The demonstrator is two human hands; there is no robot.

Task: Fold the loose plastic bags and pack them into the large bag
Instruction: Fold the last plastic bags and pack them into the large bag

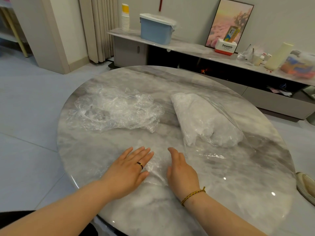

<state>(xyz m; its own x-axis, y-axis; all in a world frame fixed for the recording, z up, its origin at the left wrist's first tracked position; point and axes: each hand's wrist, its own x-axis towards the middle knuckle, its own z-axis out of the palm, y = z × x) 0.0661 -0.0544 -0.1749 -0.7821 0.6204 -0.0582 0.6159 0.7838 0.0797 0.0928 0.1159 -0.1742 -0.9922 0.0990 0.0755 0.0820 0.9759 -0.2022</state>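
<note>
Head view: L hand [127,169] lies flat, fingers straight & slightly apart, pressing one clear bag [156,169] onto the table [238,193]. R hand [180,171] stands on edge at the bag's right side, fingers straight & together, gripping nothing. Step, prob.: smoothing before a fold. Next: lift one edge, fold it over w/o trapping air. Loose pile [115,109] waits far left. Large bag [206,120], part-filled, lies far right.

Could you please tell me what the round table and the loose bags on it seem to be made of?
The table looks like polished marble or a marble-look slab: grey-white veining, glossy reflections. The loose bags are thin clear plastic film, crinkled, shiny and see-through.
</note>
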